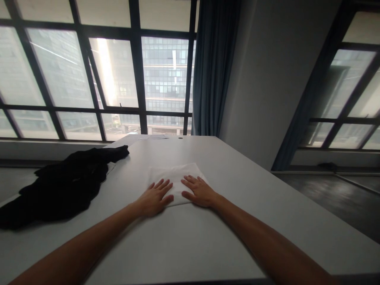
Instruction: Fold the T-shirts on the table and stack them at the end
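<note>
A white folded cloth [176, 172] lies flat on the white table [184, 245], roughly rectangular, with its near edge towards me. My left hand [154, 198] rests palm down on its left near corner, fingers spread and pointing away from me. On the right side of the cloth, my right hand [199, 190] also lies flat with its fingers apart. Both hands press on top and neither grasps anything. The cloth's exact kind cannot be made out, and its near corners are partly hidden under my hands.
A crumpled heap of black fabric [59, 190] lies along the table's left side. Some flat white sheets [151, 137] sit at the far end, near a small dark round spot [180, 138]. Beyond stand windows, a blue curtain [212, 79] and a grey pillar [264, 79].
</note>
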Tool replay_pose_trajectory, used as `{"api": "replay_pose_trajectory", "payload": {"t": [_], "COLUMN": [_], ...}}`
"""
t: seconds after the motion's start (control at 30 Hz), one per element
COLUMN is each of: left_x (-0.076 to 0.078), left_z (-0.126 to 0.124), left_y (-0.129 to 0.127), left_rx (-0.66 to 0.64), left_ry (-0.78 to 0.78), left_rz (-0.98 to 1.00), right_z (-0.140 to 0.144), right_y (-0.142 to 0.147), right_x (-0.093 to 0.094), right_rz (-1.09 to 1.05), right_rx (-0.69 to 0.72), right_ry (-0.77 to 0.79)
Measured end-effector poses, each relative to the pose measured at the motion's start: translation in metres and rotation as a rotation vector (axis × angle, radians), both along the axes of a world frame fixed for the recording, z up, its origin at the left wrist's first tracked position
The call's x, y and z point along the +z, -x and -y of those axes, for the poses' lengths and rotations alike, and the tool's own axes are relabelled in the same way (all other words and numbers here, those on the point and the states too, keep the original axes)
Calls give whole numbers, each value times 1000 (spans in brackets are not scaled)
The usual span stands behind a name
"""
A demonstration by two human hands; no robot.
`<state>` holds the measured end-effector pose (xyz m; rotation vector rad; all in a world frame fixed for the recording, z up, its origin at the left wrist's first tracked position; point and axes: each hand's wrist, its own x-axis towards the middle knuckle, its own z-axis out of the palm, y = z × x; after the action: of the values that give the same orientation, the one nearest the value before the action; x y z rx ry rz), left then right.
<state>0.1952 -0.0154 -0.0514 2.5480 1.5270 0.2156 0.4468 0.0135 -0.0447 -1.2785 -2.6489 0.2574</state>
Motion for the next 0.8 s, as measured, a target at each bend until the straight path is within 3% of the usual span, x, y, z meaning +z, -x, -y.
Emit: {"api": "replay_pose_trajectory", "payload": {"t": [0.17, 0.37, 0.53, 0.67, 0.8], "left_x": [-9, -9, -13, -17, -19], "left_z": [-15, -25, -34, -37, -37], "left_y": [15, 32, 47, 57, 60], "left_rx": [172, 374, 403, 387, 377], "left_ry": [-12, 48, 51, 58, 67], "left_rz": [-5, -46, -5, 4, -44], "right_z": [1, 1, -7, -23, -42], "right_y": [-6, -21, -27, -43, -79], "right_x": [3, 4, 0, -5, -6], "right_rz": [10, -13, -31, -12, 22], "right_rx": [1, 110, 78, -14, -252], "right_ry": [19, 53, 76, 75, 74]}}
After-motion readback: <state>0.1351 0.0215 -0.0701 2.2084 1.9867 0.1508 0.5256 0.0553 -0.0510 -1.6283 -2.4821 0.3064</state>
